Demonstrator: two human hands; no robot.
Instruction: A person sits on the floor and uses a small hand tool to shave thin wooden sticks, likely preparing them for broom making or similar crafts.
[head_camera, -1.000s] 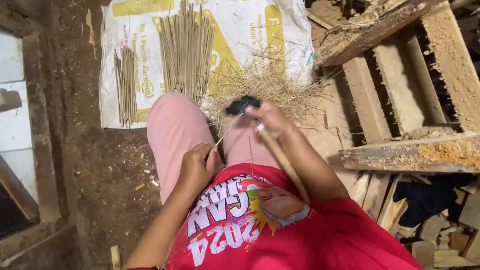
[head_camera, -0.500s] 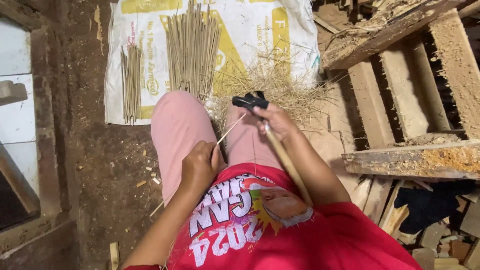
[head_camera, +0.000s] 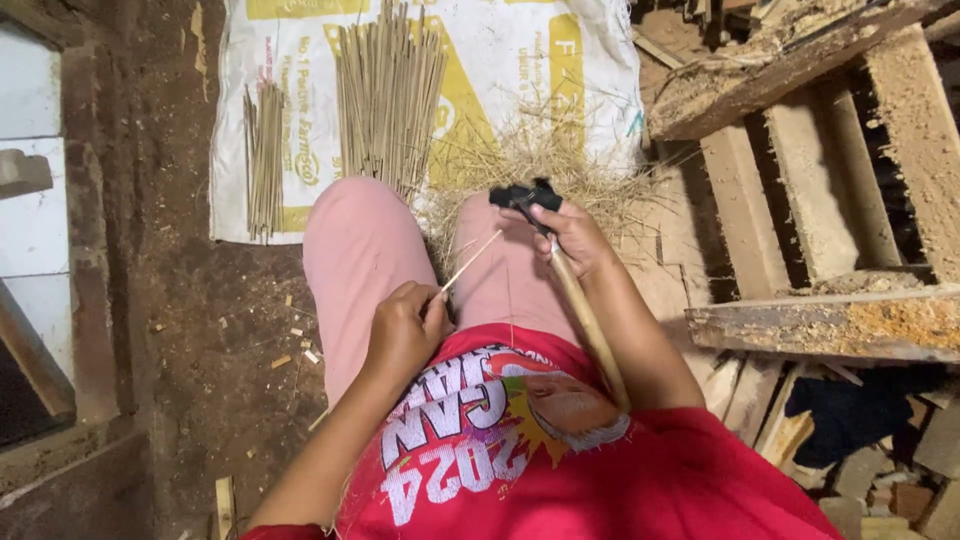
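Both hands (head_camera: 405, 330) barely shifted since

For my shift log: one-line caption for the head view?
Left hand pinches a thin bamboo sliver against the long-handled knife in the right hand.

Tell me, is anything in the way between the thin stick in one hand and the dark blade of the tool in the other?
Nothing visible. The left hand pinches the thin stick, whose free tip points across open space over the pink trousers toward the dark blade. The right hand grips that long-handled tool. Only a small gap separates tip and blade.
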